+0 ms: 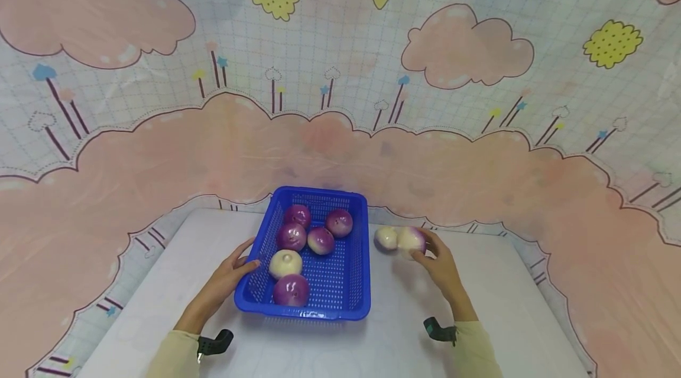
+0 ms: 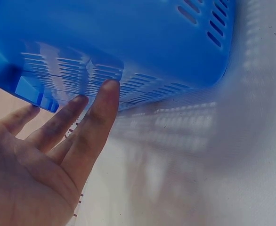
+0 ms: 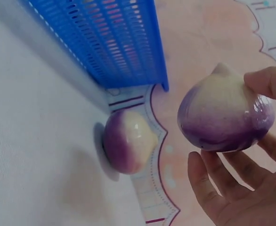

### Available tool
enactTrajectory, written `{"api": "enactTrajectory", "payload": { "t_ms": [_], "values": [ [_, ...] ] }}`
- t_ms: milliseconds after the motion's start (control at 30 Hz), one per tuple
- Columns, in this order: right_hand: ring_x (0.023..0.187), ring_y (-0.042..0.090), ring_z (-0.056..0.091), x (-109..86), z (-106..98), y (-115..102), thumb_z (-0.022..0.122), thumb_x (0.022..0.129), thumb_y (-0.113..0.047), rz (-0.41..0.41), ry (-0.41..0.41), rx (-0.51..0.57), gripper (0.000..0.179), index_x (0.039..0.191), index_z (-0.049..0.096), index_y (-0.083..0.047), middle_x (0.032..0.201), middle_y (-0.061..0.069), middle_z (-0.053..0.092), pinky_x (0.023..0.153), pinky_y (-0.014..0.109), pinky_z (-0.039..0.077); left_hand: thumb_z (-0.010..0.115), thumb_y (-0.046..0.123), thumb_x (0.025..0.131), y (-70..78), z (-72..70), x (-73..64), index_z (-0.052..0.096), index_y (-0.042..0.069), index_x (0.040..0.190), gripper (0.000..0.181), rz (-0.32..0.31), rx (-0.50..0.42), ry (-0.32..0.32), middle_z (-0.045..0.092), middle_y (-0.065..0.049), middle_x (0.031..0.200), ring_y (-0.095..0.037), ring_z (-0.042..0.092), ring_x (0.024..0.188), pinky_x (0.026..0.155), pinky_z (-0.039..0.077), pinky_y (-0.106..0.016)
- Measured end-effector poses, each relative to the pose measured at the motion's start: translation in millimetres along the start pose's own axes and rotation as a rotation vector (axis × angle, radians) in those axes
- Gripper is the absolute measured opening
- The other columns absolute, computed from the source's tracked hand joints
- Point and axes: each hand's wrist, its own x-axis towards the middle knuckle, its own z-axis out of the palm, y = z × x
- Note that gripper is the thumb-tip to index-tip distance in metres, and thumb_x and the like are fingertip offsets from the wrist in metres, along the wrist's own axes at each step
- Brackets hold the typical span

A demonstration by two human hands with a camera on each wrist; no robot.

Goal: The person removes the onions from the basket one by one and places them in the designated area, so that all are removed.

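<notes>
R grip (image 1: 444,267): 1 onion (image 3: 226,115); bskt (image 1: 303,312): 6; tbl (image 1: 330,354): 1

In the head view most fingers of the left hand (image 1: 226,274) are hidden behind the wall of the blue, perforated plastic basket (image 1: 303,310). The right hand (image 1: 440,265) has fingers out of sight behind the glossy purple-and-white onion (image 1: 409,239), which overlaps the edge of a smaller-looking purple-and-white onion (image 1: 385,238). Both pale yellow cloth sleeves (image 1: 172,354) run off the bottom edge — so does the white tabletop (image 1: 393,345). The curved black wrist devices (image 1: 215,342) (small, dark) show no legible detail. At left wrist, the basket is cut off above — its contents hidden. At right wrist, the frame's right edge crops hand and thumb.
</notes>
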Motion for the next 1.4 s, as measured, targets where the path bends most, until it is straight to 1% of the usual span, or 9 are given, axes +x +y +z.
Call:
{"api": "enactTrajectory", "payload": {
  "t_ms": [100, 267, 467, 733, 833, 1000, 1100, 1200, 1400],
  "values": [
    [0.127, 0.032, 0.052, 3.2, -3, 8, 0.068, 0.093, -0.018, 0.044, 0.023, 0.021, 0.057, 0.145, 0.045, -0.011, 0.145, 0.017, 0.05, 0.094, 0.018, 0.046, 0.057, 0.041, 0.097, 0.1, 0.2, 0.1, 0.018, 0.028, 0.157, 0.072, 0.004, -0.002, -0.001, 0.038, -0.028, 0.153, -0.05, 0.046, 0.133, 0.106, 0.04, -0.066],
    [0.128, 0.029, 0.053, 7.4, -9, 15, 0.064, 0.096, -0.021, 0.175, 0.051, 0.12, 0.058, 0.148, 0.038, -0.017, 0.143, 0.019, 0.051, 0.088, 0.011, 0.049, 0.056, 0.041, 0.098, 0.7, -0.2, 0.3, 0.018, 0.028, 0.157, 0.072, 0.009, -0.002, -0.004, 0.038, -0.027, 0.153, -0.05, 0.046, 0.133, 0.106, 0.039, -0.066],
    [0.124, 0.027, 0.055, 11.4, -11, 19, 0.063, 0.096, -0.02, 0.263, 0.07, 0.204, 0.059, 0.148, 0.036, -0.012, 0.144, 0.024, 0.05, 0.086, 0.014, 0.053, 0.056, 0.04, 0.098, 0.9, -0.8, 0.5, 0.018, 0.028, 0.157, 0.072, 0.006, -0.001, -0.006, 0.037, -0.028, 0.153, -0.05, 0.046, 0.134, 0.106, 0.038, -0.067],
    [0.126, 0.033, 0.051, 16.2, -9, 33, 0.061, 0.097, -0.017, 0.321, 0.079, 0.245, 0.058, 0.148, 0.036, -0.004, 0.147, 0.024, 0.042, 0.085, 0.016, 0.056, 0.056, 0.04, 0.098, 0.0, -0.7, 1.6, 0.018, 0.028, 0.157, 0.071, 0.006, -0.004, -0.003, 0.037, -0.028, 0.153, -0.05, 0.046, 0.133, 0.107, 0.038, -0.066],
    [0.123, 0.033, 0.052, 17.9, -6, 38, 0.061, 0.096, -0.016, 0.332, 0.083, 0.238, 0.057, 0.147, 0.037, -0.003, 0.145, 0.024, 0.042, 0.085, 0.018, 0.056, 0.056, 0.039, 0.098, -0.4, -0.7, 1.5, 0.018, 0.027, 0.157, 0.071, 0.005, 0.001, -0.002, 0.037, -0.028, 0.153, -0.05, 0.046, 0.133, 0.107, 0.039, -0.066],
    [0.107, 0.019, 0.06, 22.9, -4, 46, 0.062, 0.096, -0.02, 0.351, 0.096, 0.216, 0.058, 0.146, 0.037, -0.003, 0.142, 0.026, 0.046, 0.084, 0.021, 0.057, 0.056, 0.039, 0.098, -0.4, -1.0, 1.4, 0.019, 0.027, 0.157, 0.071, 0.008, 0.003, 0.003, 0.037, -0.028, 0.153, -0.05, 0.046, 0.133, 0.107, 0.038, -0.066],
    [0.097, 0.009, 0.061, 26.5, -4, 49, 0.062, 0.097, -0.021, 0.366, 0.102, 0.227, 0.059, 0.146, 0.037, -0.004, 0.141, 0.028, 0.048, 0.086, 0.023, 0.058, 0.056, 0.039, 0.098, -0.2, -1.3, 1.3, 0.019, 0.026, 0.157, 0.071, 0.01, 0.004, 0.005, 0.038, -0.028, 0.153, -0.05, 0.046, 0.133, 0.107, 0.038, -0.066],
    [0.092, 0.006, 0.061, 29.6, -4, 52, 0.062, 0.096, -0.024, 0.385, 0.092, 0.224, 0.06, 0.147, 0.036, -0.003, 0.14, 0.029, 0.049, 0.089, 0.027, 0.057, 0.056, 0.039, 0.098, 0.4, -1.5, 0.9, 0.019, 0.026, 0.157, 0.071, 0.01, 0.002, 0.006, 0.038, -0.029, 0.152, -0.05, 0.046, 0.133, 0.107, 0.038, -0.066],
    [0.099, 0.015, 0.065, 34.1, -4, 57, 0.061, 0.097, -0.022, 0.408, 0.067, 0.164, 0.058, 0.146, 0.038, -0.001, 0.14, 0.031, 0.048, 0.095, 0.036, 0.056, 0.056, 0.038, 0.098, 1.7, -1.4, -0.6, 0.018, 0.027, 0.158, 0.071, 0.001, -0.012, -0.008, 0.036, -0.028, 0.153, -0.05, 0.045, 0.134, 0.107, 0.038, -0.066]
  ]
}}
